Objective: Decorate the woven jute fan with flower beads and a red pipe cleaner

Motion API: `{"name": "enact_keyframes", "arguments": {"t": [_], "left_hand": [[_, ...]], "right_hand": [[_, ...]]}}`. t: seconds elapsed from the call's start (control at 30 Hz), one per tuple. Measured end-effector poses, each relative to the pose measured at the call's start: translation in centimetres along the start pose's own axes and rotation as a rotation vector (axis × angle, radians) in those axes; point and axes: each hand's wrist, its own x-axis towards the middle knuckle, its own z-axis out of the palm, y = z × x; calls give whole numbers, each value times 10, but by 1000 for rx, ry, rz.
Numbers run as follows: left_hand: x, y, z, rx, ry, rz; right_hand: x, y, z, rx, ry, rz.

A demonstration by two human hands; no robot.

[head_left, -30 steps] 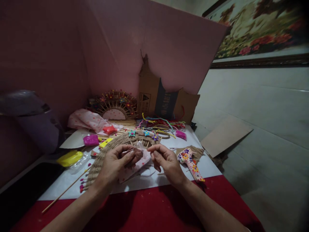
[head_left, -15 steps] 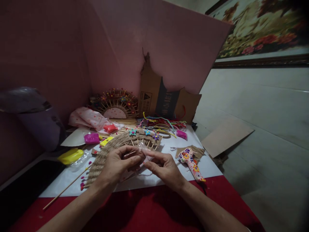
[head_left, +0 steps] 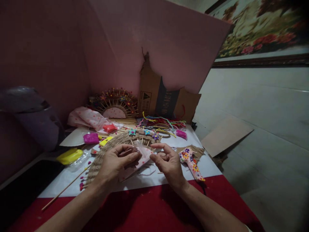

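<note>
My left hand is closed on a packet of brown modelling clay, whose clear plastic wrapper sticks up beyond the fingers. To its right, my right hand has its thumb and index finger apart, with nothing visible between the tips; its other fingers are curled. Beneath both hands lies a fan-shaped piece wound with brown twine, edged with sticks and small clay flowers. Its dotted pink centre shows between my hands.
A flower-patterned glue gun rests on a cardboard scrap at the right. Yellow clay, magenta clay and a long stick lie at the left. Behind are scissors, coloured cords, a second fan and cut cardboard.
My right hand has come away from the wrapper and moved right, opening a gap between the hands. My left hand keeps the brown clay packet, shifted slightly left.
</note>
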Motion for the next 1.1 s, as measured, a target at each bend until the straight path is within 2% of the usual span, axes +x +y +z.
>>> {"name": "enact_keyframes", "arguments": {"t": [0.13,0.27,0.43,0.57,0.7,0.87,1.0,1.1], "left_hand": [[-6,5,3,28,-33,32],[-8,5,4,47,-60,22],[-4,3,3,23,-103,41],[-8,8,5,50,-157,79],[-12,11,6,76,-211,47],[-10,8,4,105,-190,55],[-9,5,3,129,-177,65],[-7,3,2,169,-210,96]], "right_hand": [[-1,1,2,-6,-83,34],[-2,1,4,-13,-64,18],[2,2,0,90,-74,64],[1,0,-4,-32,-141,8],[-3,-4,-3,-138,-150,-49],[-3,-5,0,-101,-87,-40],[-2,-3,0,-92,-115,-37],[-3,-2,0,-121,-139,-35]]}}
